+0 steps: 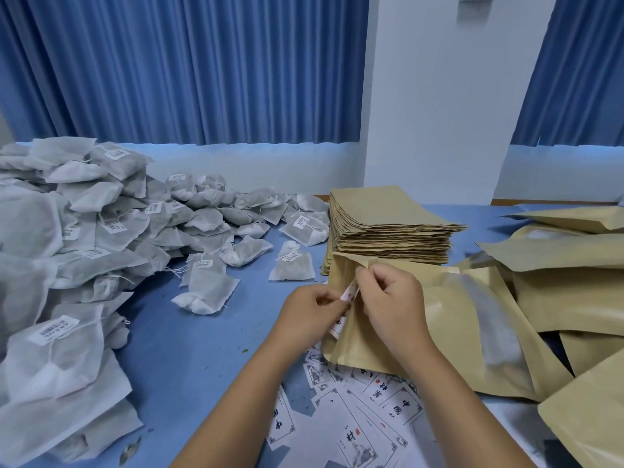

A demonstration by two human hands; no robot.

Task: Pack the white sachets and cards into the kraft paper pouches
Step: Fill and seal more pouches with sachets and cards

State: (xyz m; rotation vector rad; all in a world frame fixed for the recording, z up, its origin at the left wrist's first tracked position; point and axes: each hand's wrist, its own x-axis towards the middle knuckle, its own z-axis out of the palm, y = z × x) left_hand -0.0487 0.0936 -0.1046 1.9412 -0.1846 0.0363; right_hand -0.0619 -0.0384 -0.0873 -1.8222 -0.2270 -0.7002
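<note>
the left hand (315,307) is pinching a small white printed card (349,293) and feeding it edge-first into the mouth of a flat kraft paper pouch (449,315) lying on the blue desk (189,349). the right hand (391,295) is gripping the pouch's upper lip between its fingertips, holding the mouth apart. something pale is showing through the pouch's clear window, possibly a sachet, though the view is too hazy to be sure. to do this well, the right hand should be keeping the lip lifted while the card is sliding in flat against the front wall, so it is not buckling or catching. the heap of white mesh sachets (101,231) is lying to the left, the loose white cards (381,403) just below the pouch, and the stack of empty kraft pouches (388,224) behind it.
</note>
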